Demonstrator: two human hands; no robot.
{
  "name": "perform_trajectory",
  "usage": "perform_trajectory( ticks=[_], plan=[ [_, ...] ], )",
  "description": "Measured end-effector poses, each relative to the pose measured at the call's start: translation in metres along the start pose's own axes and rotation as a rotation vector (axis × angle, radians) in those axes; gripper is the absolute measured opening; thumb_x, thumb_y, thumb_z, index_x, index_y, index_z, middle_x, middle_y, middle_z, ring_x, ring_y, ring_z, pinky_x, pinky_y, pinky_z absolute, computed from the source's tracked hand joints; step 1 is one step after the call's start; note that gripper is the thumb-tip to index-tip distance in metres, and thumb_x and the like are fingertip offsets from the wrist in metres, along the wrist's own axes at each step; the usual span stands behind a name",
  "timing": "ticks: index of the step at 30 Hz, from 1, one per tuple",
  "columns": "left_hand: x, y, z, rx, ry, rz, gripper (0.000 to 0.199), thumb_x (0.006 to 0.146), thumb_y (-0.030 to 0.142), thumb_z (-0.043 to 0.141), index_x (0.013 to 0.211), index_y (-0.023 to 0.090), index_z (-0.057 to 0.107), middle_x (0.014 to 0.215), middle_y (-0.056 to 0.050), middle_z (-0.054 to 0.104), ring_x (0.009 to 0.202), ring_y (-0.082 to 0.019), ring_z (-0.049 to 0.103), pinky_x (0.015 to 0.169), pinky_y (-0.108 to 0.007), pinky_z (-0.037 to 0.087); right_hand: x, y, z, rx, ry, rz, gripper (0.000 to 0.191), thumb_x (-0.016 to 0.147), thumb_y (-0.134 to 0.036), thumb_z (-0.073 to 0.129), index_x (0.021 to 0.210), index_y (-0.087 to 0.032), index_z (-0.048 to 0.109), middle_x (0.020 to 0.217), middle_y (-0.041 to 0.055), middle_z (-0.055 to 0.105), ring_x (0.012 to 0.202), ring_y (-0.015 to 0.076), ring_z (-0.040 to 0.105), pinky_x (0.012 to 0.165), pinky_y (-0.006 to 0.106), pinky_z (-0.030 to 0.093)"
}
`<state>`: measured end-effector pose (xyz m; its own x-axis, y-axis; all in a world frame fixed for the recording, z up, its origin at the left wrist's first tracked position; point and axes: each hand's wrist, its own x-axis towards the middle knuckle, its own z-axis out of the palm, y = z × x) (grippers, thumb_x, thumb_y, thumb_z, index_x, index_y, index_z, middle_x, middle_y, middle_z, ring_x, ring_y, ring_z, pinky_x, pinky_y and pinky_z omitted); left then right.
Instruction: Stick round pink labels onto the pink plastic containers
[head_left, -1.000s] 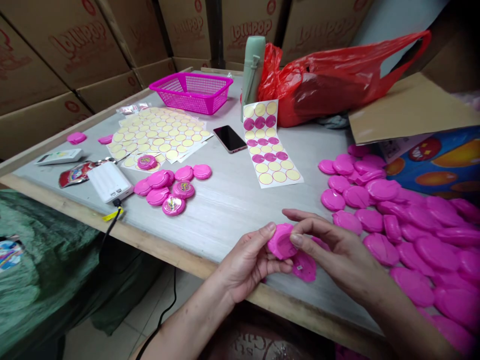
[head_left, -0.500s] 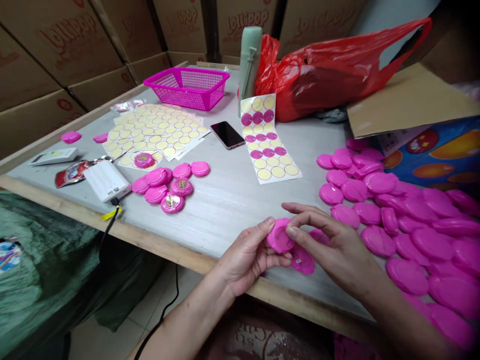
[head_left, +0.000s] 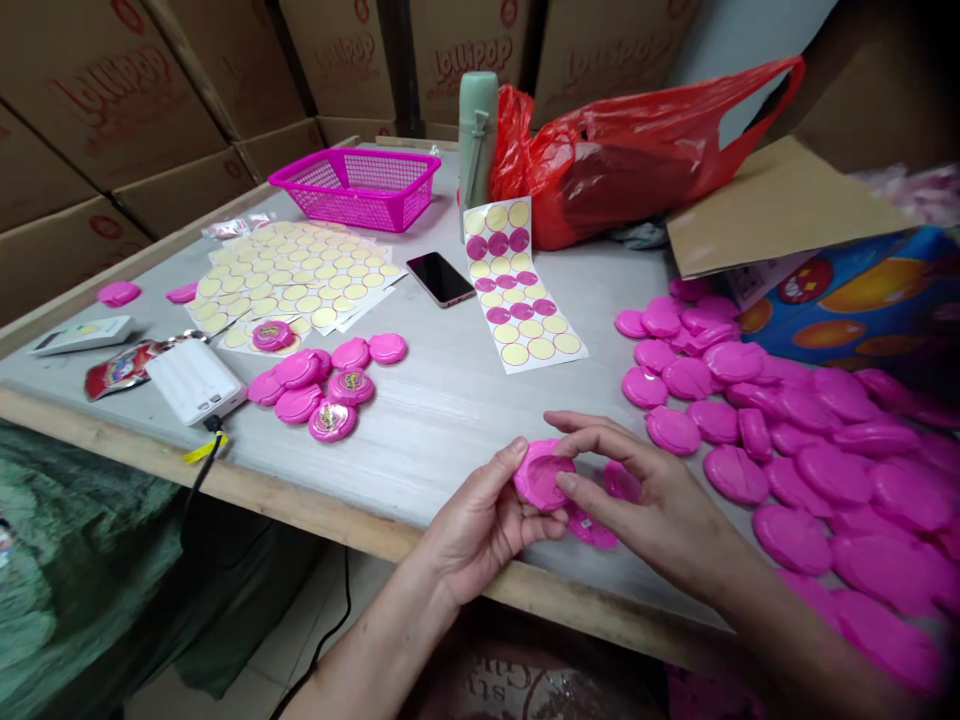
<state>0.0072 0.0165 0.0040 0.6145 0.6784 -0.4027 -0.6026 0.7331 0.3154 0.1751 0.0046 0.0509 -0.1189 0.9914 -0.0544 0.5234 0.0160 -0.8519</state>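
Observation:
My left hand (head_left: 487, 525) grips a pink round plastic case (head_left: 536, 475) near the table's front edge, thumb at its upper left rim and fingers underneath. The case's hollow-looking face is turned up. My right hand (head_left: 630, 480) has its thumb and bent forefinger closed at the right rim of the same case; its other fingers are raised. What exactly lies between those fingertips is partly hidden. Behind and below the hands, another pink case (head_left: 592, 528) lies on the table, partly covered by them.
Many pink cases (head_left: 735, 475) are heaped at the right. A smaller group (head_left: 300, 370), some with round labels, lies left of centre. Sticker sheets (head_left: 300, 270), a phone (head_left: 440, 279), a pink basket (head_left: 352, 210), a green flask (head_left: 477, 130) and a red bag (head_left: 615, 170) stand behind.
The whole view has shifted, with the table things now slightly farther left. Both hands stay on the case, whose upper face is tilted a little more into view.

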Motion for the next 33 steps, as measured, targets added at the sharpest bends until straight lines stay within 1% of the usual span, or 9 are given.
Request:
perform_trajectory(
  ticks=[7, 10, 12, 13, 15, 17, 21, 26, 33],
  plan=[
    [-0.002, -0.001, 0.0, 0.017, 0.024, -0.003, 0.033, 0.101, 0.033, 0.049, 0.106, 0.006, 0.067, 0.082, -0.011, 0.073, 0.063, -0.015, 0.072, 0.061, -0.022, 0.061, -0.002, 0.002, 0.001, 0.059, -0.027, 0.02, 0.011, 0.082, -0.024, 0.067, 0.092, -0.028, 0.07, 0.143, 0.003, 0.061, 0.133, 0.0264, 0.058, 0.096, 0.038, 0.058],
    [-0.004, -0.001, 0.002, 0.018, 0.002, 0.0, 0.038, 0.103, 0.035, 0.044, 0.107, 0.005, 0.068, 0.084, -0.014, 0.074, 0.064, -0.014, 0.071, 0.061, -0.021, 0.06, -0.003, 0.007, 0.001, 0.149, -0.053, 0.027, 0.035, 0.083, -0.024, 0.07, 0.118, -0.031, 0.066, 0.147, 0.0043, 0.058, 0.136, 0.0262, 0.055, 0.104, 0.043, 0.054],
    [-0.005, 0.0, 0.003, 0.018, -0.011, 0.009, 0.041, 0.104, 0.036, 0.042, 0.106, 0.004, 0.068, 0.084, -0.014, 0.074, 0.065, -0.013, 0.071, 0.062, -0.02, 0.06, -0.003, 0.01, -0.001, 0.235, -0.091, 0.033, 0.059, 0.085, -0.025, 0.072, 0.14, -0.036, 0.052, 0.15, 0.0052, 0.055, 0.138, 0.0252, 0.053, 0.106, 0.045, 0.052],
    [-0.005, 0.0, 0.003, 0.016, -0.011, 0.015, 0.042, 0.104, 0.037, 0.041, 0.105, 0.004, 0.068, 0.084, -0.014, 0.074, 0.065, -0.013, 0.07, 0.062, -0.02, 0.059, -0.003, 0.011, -0.003, 0.269, -0.11, 0.026, 0.067, 0.085, -0.027, 0.073, 0.146, -0.038, 0.045, 0.151, 0.0055, 0.054, 0.138, 0.0246, 0.053, 0.108, 0.046, 0.051],
    [-0.006, 0.0, 0.003, 0.011, -0.007, 0.02, 0.042, 0.103, 0.038, 0.043, 0.105, 0.005, 0.069, 0.083, -0.013, 0.073, 0.065, -0.013, 0.07, 0.061, -0.02, 0.059, -0.002, 0.013, -0.006, 0.302, -0.133, -0.003, 0.072, 0.086, -0.028, 0.074, 0.149, -0.039, 0.041, 0.152, 0.0059, 0.053, 0.139, 0.0241, 0.052, 0.111, 0.048, 0.047],
    [-0.006, 0.0, 0.002, 0.013, -0.012, 0.014, 0.042, 0.102, 0.04, 0.045, 0.104, 0.005, 0.068, 0.083, -0.012, 0.073, 0.065, -0.013, 0.07, 0.061, -0.02, 0.059, -0.002, 0.015, -0.007, 0.301, -0.141, -0.008, 0.071, 0.085, -0.03, 0.075, 0.148, -0.038, 0.043, 0.15, 0.0067, 0.054, 0.139, 0.0247, 0.052, 0.113, 0.05, 0.044],
    [-0.006, -0.001, 0.0, 0.01, -0.061, 0.012, 0.041, 0.099, 0.042, 0.053, 0.105, 0.005, 0.069, 0.082, -0.011, 0.073, 0.065, -0.014, 0.07, 0.06, -0.02, 0.059, -0.001, 0.017, -0.006, 0.305, -0.145, 0.041, 0.064, 0.085, -0.029, 0.075, 0.144, -0.035, 0.049, 0.143, 0.0079, 0.06, 0.136, 0.0271, 0.054, 0.11, 0.052, 0.047],
    [-0.006, -0.003, -0.003, 0.004, -0.098, -0.004, 0.041, 0.092, 0.044, 0.064, 0.103, 0.005, 0.07, 0.079, -0.009, 0.072, 0.064, -0.015, 0.071, 0.058, -0.021, 0.059, -0.002, 0.015, -0.003, 0.306, -0.15, 0.093, 0.054, 0.084, -0.026, 0.074, 0.134, -0.036, 0.058, 0.137, 0.0033, 0.063, 0.133, 0.0259, 0.056, 0.105, 0.047, 0.052],
    [-0.006, -0.005, -0.004, 0.021, -0.11, 0.0, 0.04, 0.093, 0.043, 0.063, 0.103, 0.005, 0.071, 0.081, -0.01, 0.071, 0.065, -0.015, 0.07, 0.058, -0.021, 0.059, -0.001, 0.009, -0.001, 0.307, -0.145, 0.074, 0.046, 0.081, -0.028, 0.076, 0.125, -0.035, 0.064, 0.128, 0.0012, 0.067, 0.123, 0.0243, 0.063, 0.097, 0.04, 0.056]
  ],
)
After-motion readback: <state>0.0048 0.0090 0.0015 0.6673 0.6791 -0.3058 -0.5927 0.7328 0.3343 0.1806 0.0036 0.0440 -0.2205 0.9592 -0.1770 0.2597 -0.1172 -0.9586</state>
